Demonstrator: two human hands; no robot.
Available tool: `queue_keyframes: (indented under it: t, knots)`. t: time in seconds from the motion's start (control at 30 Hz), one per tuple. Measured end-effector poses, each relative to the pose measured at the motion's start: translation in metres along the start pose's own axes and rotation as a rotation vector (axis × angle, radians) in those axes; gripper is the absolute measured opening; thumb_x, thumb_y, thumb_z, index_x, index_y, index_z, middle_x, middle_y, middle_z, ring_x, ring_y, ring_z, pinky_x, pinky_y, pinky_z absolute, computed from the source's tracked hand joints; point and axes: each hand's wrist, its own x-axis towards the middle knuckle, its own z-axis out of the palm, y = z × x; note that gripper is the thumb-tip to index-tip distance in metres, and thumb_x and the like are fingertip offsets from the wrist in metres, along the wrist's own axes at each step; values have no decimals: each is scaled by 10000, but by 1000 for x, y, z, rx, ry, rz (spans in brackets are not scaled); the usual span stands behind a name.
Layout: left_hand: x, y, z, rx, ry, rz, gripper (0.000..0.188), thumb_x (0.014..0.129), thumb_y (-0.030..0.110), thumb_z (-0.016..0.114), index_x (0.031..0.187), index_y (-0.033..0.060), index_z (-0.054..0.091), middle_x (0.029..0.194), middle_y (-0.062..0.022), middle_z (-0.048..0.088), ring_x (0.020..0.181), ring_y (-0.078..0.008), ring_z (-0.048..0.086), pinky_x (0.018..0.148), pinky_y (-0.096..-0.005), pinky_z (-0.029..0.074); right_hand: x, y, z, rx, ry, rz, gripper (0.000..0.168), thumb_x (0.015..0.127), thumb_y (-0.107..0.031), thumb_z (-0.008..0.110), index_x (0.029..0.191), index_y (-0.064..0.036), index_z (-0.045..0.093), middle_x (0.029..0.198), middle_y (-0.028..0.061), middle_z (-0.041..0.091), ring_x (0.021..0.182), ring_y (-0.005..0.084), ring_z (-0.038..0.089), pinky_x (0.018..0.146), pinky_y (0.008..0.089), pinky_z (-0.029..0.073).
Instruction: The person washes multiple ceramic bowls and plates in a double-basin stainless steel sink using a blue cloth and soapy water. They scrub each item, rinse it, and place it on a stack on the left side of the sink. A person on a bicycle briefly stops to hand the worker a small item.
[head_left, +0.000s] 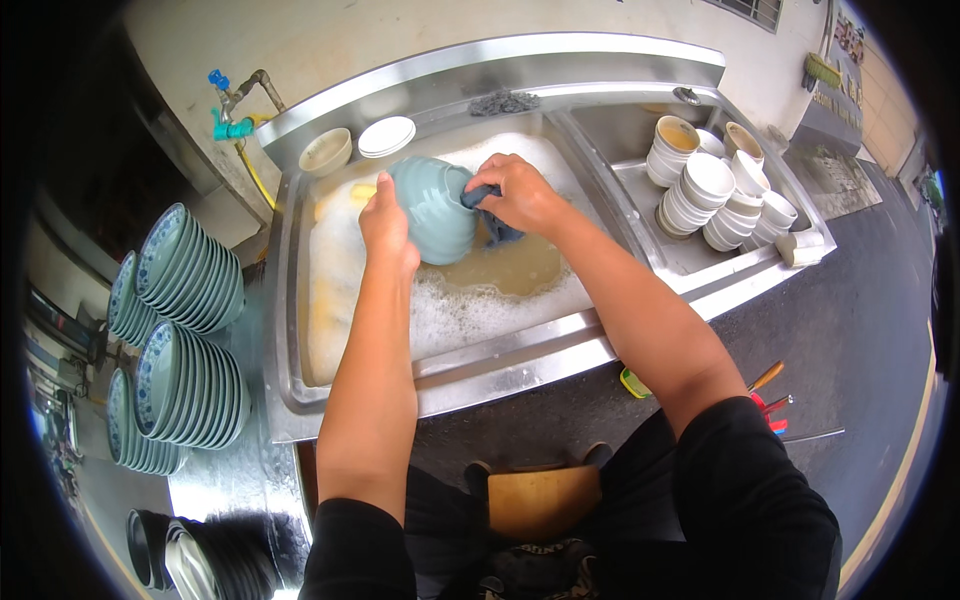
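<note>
Over the left basin of a stainless steel double sink (510, 358), my left hand (388, 225) grips a pale blue-green ribbed bowl (431, 214) by its left side. The bowl is tilted, its outside towards me. A dark grey cloth (501, 229) hangs from my right hand (517, 193), pinched between the fingers at the bowl's right rim. Beneath them lies cloudy brownish water with white suds (465, 315). Something yellow (363, 193) shows at the bowl's left, partly hidden by my hand.
White bowls (709, 180) stand stacked in the right basin. A cream bowl (325, 151), white plates (386, 136) and a grey scouring pad (504, 103) lie along the back ledge. Stacked blue-patterned bowls (195, 382) and black dishes (225, 559) stand left. A teal-handled tap (231, 127) is on the wall.
</note>
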Motion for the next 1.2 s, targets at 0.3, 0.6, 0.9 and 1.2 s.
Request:
queue_keyframes:
  t: [0.3,0.6,0.9,1.2]
  knots:
    - [-4,0,6,37,-67,-51,466,1086,379,542,1281,-41,592,1187,-134,684,1033,-231,672,893,-408,565,-1,-11,1,-177,138,19,236,880,-49,654,1073,-114,774,1132,121,684,1079,355,603,961,403,518]
    - [12,-16,-5,267,3,142,441,1075,385,565,1202,-32,625,1108,-103,705,944,-187,666,847,-352,548,5,-24,-5,675,-270,771,285,971,-233,629,1111,-1,717,1043,127,746,919,247,713,840,400,563]
    - [-8,-17,11,444,-97,289,418,1079,376,534,869,19,586,742,5,532,675,-89,418,626,-304,400,9,-13,10,1246,280,830,284,1014,-259,618,1057,16,676,1014,101,725,898,220,692,832,395,561]
    - [5,-25,19,36,119,131,430,1114,378,449,947,13,604,813,-23,557,745,-121,448,705,-337,432,-19,50,30,-557,-675,237,408,927,-235,637,1307,-88,665,1222,203,692,1089,397,669,963,439,528]
